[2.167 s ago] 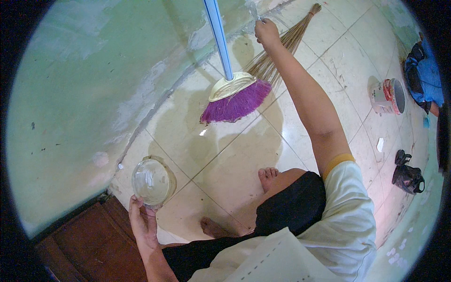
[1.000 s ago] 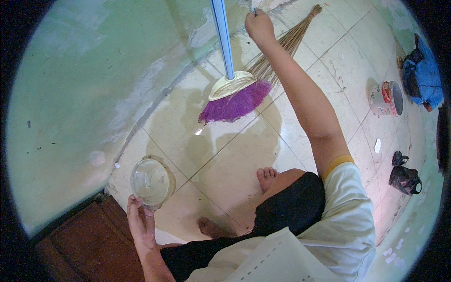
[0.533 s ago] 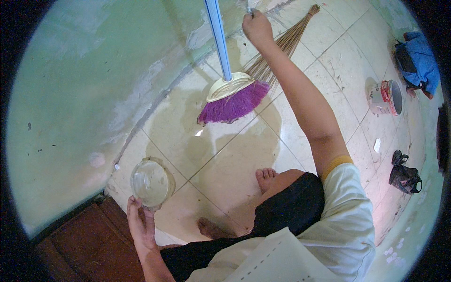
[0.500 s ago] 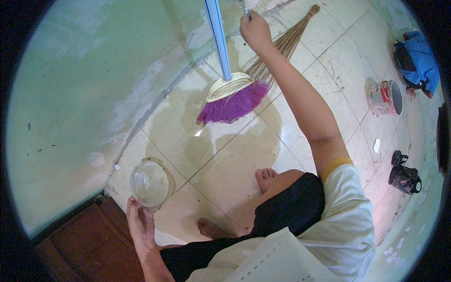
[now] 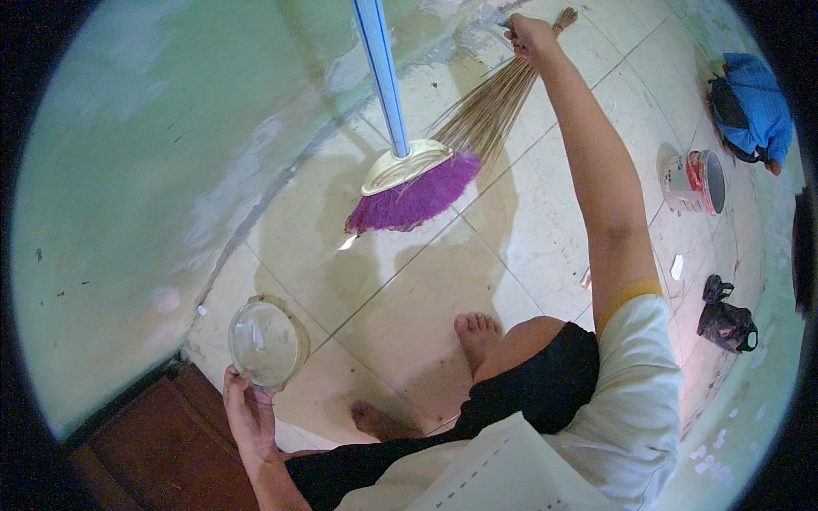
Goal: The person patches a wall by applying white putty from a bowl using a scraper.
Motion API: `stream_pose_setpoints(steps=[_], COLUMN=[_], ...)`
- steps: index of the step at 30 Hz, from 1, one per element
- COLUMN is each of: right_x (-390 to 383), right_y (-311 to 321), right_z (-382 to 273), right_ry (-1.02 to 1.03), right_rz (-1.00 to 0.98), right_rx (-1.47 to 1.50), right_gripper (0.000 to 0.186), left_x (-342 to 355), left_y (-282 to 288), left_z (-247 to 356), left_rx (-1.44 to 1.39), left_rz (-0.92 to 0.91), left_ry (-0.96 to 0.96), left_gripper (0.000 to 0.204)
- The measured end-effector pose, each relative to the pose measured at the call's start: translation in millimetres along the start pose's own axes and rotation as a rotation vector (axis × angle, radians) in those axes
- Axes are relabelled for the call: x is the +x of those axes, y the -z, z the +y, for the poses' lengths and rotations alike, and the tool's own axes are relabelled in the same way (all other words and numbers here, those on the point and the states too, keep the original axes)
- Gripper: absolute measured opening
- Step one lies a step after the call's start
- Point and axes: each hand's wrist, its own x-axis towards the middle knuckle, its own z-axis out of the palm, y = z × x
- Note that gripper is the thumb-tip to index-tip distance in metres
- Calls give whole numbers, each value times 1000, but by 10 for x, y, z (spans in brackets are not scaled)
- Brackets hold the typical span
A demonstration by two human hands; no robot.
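Observation:
My left hand (image 5: 249,419) pinches the near rim of a clear round plastic container (image 5: 266,342), which is held above the floor at the lower left. At the top, my right hand (image 5: 533,41) is stretched far forward with its fingers curled together; whatever sits in them is too small to make out. Below that hand lies a stick broom (image 5: 496,106), a bundle of thin brown ribs with its bound end partly behind the hand. Between my hands stands a broom with purple bristles (image 5: 417,194), a cream head and a blue striped handle (image 5: 381,75).
A green wall (image 5: 136,179) with patchy plaster runs along the left. Brown wooden furniture (image 5: 158,443) is at the lower left. On the tiled floor to the right are a pail (image 5: 694,181), a blue cloth bundle (image 5: 754,106) and a black plastic bag (image 5: 727,325).
My right hand has moved rightward, over the bound end of the stick broom. My left hand keeps hold of the container. The whole view has shifted slightly.

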Motion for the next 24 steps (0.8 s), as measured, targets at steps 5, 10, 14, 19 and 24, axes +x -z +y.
stream_pose_setpoints(steps=[5, 10, 14, 19, 24], right_x=[414, 423, 473, 303, -23], right_y=[4, -58, 60, 150, 130], right_z=[-138, -254, -501, -857, -1101], right_ry=[-91, 43, 103, 150, 213], right_rz=[109, 51, 76, 77, 82], right_rx=[90, 73, 53, -58, -152], right_gripper=[28, 23, 22, 24, 26], left_x=[83, 162, 193, 218, 254], left_y=[-167, -147, -199, -286, -245], left_z=[-15, -42, -39, -44, -39], left_rx=[-23, 26, 33, 35, 56], left_rz=[47, 76, 43, 39, 12], left_ry=[14, 38, 67, 61, 81], left_gripper=[25, 22, 20, 19, 18])
